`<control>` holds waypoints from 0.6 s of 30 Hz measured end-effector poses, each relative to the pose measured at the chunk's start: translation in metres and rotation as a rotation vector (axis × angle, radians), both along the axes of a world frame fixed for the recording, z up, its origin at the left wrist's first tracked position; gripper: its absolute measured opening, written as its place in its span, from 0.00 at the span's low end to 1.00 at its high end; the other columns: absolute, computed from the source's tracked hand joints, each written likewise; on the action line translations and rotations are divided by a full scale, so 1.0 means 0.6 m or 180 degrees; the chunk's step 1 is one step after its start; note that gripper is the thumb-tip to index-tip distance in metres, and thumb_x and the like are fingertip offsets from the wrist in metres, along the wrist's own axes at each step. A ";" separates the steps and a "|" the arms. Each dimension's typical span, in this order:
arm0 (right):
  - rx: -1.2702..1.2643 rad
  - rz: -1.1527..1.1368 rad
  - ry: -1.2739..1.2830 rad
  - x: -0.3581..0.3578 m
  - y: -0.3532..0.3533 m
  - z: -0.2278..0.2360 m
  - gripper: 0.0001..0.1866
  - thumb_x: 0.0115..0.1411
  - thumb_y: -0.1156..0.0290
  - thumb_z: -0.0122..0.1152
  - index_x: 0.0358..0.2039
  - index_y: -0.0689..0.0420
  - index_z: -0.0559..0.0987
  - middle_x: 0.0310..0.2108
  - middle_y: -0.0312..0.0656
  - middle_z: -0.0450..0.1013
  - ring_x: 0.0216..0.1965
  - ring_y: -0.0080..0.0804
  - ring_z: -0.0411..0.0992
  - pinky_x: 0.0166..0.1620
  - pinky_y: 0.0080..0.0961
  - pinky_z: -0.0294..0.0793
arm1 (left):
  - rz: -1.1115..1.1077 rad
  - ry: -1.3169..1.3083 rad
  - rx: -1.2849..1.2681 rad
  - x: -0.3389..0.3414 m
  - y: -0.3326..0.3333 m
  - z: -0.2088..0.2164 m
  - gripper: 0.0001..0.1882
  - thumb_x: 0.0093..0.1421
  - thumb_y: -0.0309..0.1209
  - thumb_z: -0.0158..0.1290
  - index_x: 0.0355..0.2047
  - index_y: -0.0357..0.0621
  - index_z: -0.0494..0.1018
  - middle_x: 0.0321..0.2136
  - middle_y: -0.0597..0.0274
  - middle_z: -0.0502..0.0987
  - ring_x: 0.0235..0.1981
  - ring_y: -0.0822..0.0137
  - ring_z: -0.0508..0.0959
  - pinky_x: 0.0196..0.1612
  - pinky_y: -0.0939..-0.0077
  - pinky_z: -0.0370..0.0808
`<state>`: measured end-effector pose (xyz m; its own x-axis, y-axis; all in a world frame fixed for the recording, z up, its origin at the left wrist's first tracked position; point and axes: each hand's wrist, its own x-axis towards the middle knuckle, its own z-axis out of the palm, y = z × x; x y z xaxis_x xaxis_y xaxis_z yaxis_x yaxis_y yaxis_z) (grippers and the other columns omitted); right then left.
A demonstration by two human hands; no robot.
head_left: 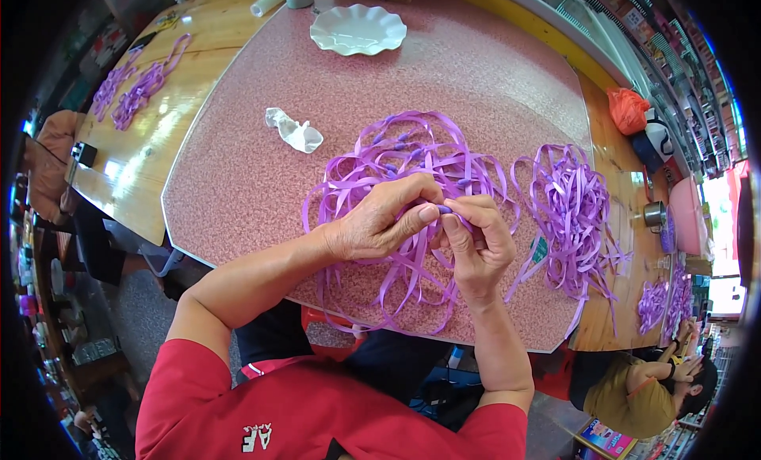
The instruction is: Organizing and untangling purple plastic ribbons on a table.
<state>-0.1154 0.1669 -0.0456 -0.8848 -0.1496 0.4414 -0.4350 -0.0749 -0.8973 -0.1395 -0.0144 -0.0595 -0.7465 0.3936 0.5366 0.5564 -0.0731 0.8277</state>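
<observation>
From my remote seat I watch both hands meet above the speckled pink worktop (pixel 230 175), close in front of the wearer's chest. The left hand (pixel 376 221) and the right hand (pixel 481 250) work on one small dark-purple piece (pixel 445 210). The left thumb and forefinger pinch its left end; the right thumb and forefinger pinch at the other, tips nearly touching. I judge the two-sided hold suits something so tiny, since one end steadies while the other is worked (what the covered fingers do underneath, I cannot tell).

The piece sits directly over a loose heap of purple ribbon (pixel 400 160), with similar dark bits scattered along it. Keeping the heap under the wrists seems to me a matter of reach and slack: the loops spill to the near edge without pulling on the fingertips. A second ribbon pile (pixel 567 222) lies just to the right, apparently set aside so the strands don't mix, though a few ends trail close.

Farther off, a crumpled white tissue (pixel 297 131) and a scalloped white plate (pixel 357 32) stand well apart from the ribbon, which I'd say leaves the hands elbow room.
</observation>
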 end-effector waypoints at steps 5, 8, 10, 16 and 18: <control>0.0065 0.0002 0.0122 0.000 -0.008 0.004 0.07 0.63 0.80 0.59 0.42 0.64 0.77 0.41 0.44 0.72 0.27 0.21 0.75 0.28 0.15 0.77 | 0.0143 0.0503 -0.0225 -0.007 -0.004 -0.002 0.13 0.71 0.37 0.47 0.42 0.37 0.68 0.28 0.57 0.68 0.26 0.63 0.68 0.30 0.68 0.67; 0.0239 -0.0073 0.0289 -0.005 0.000 -0.001 0.07 0.64 0.80 0.59 0.42 0.65 0.77 0.41 0.44 0.72 0.27 0.20 0.74 0.28 0.15 0.77 | 0.0140 0.0568 -0.0278 -0.006 -0.005 -0.003 0.13 0.70 0.37 0.47 0.40 0.37 0.68 0.27 0.57 0.67 0.25 0.62 0.68 0.29 0.68 0.66; 0.0492 -0.0079 0.0523 -0.005 0.004 -0.003 0.06 0.64 0.80 0.59 0.42 0.65 0.77 0.40 0.44 0.72 0.27 0.20 0.74 0.28 0.15 0.76 | 0.0119 0.0379 -0.0266 -0.001 -0.003 0.003 0.11 0.70 0.35 0.47 0.39 0.38 0.68 0.27 0.55 0.68 0.25 0.59 0.70 0.30 0.67 0.67; -0.0036 0.0109 -0.0040 0.002 -0.006 0.000 0.07 0.60 0.81 0.65 0.39 0.63 0.78 0.37 0.43 0.74 0.27 0.21 0.74 0.28 0.17 0.76 | 0.0205 0.0341 -0.0192 0.005 -0.001 0.010 0.11 0.71 0.34 0.46 0.36 0.39 0.69 0.25 0.55 0.69 0.24 0.56 0.71 0.27 0.65 0.67; 0.0358 -0.0041 0.0285 0.000 -0.004 -0.008 0.06 0.59 0.81 0.65 0.37 0.63 0.78 0.36 0.44 0.75 0.26 0.23 0.75 0.27 0.19 0.76 | 0.0227 0.0369 -0.0222 0.006 -0.004 0.010 0.12 0.71 0.35 0.46 0.35 0.38 0.69 0.24 0.55 0.69 0.23 0.56 0.72 0.27 0.65 0.67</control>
<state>-0.1151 0.1645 -0.0502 -0.8447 -0.1914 0.4998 -0.5140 0.0301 -0.8572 -0.1359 -0.0166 -0.0534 -0.7085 0.3812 0.5939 0.6502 0.0254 0.7593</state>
